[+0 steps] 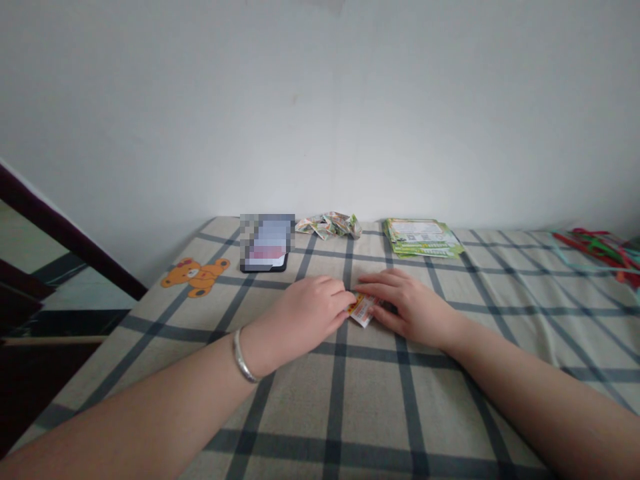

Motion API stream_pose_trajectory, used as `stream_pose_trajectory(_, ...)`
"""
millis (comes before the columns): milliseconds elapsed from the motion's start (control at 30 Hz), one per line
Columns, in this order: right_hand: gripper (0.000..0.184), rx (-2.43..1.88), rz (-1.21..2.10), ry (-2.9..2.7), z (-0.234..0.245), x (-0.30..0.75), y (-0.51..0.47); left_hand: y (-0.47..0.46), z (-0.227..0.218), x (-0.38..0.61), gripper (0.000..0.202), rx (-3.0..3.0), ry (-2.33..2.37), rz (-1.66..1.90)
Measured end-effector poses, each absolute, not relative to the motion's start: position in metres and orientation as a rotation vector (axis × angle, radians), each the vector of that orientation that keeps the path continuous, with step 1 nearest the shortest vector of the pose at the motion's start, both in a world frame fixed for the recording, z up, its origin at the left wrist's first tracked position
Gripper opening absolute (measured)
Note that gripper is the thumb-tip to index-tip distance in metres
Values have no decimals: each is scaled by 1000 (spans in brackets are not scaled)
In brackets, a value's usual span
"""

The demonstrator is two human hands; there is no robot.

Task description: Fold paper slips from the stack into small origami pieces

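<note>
A small folded printed paper [364, 311], white with orange and red print, lies between my hands over the checked cloth. My left hand [316, 308], with a silver bangle at the wrist, has its fingers curled and closed on the paper's left edge. From the other side, my right hand [404, 303] holds the paper between the thumb and the fingers, covering its right part. Beyond my hands rest several folded paper pieces [331, 225] in a loose pile. To their right sits a stack of green-edged printed leaflets [420, 235].
A phone [267, 245] with a blurred screen lies at the back left. Near it on the checked tablecloth [300, 413] is an orange bear figure [194, 276]. Red and green items [603, 250] lie at the far right. A white wall [320, 113] rises behind the table.
</note>
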State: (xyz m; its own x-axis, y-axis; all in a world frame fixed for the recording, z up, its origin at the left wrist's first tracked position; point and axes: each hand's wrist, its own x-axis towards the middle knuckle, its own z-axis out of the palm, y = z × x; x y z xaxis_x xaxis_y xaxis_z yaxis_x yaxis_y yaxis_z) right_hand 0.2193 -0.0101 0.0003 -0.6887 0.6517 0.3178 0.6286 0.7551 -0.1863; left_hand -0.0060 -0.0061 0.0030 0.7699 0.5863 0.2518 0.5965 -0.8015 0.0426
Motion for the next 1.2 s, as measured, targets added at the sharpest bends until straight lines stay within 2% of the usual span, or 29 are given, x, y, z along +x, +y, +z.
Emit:
stream_pose_trajectory(300,36,-1040,121,-2558,0,217,-11,-4,-1,-6,15,-2937,-1032,-465)
stream_pose_trajectory(500,38,-1029,152,-2520,-2,217,-10,-3,-9,-5,31,-2949,-1146,-685)
stream_pose_trajectory(767,33,-1061,189,-2489,-4,218,-11,-4,-12,-3,31,-3029,-1280,-853)
stream_pose_trajectory(1033,33,-1048,218,-2484,-4,219,-11,-6,-14,3,32,-3157,-1446,-1325)
stream_pose_trajectory(1200,20,-1039,220,-2435,-3,220,-10,-8,-11,5,26,-3266,-1462,-1442)
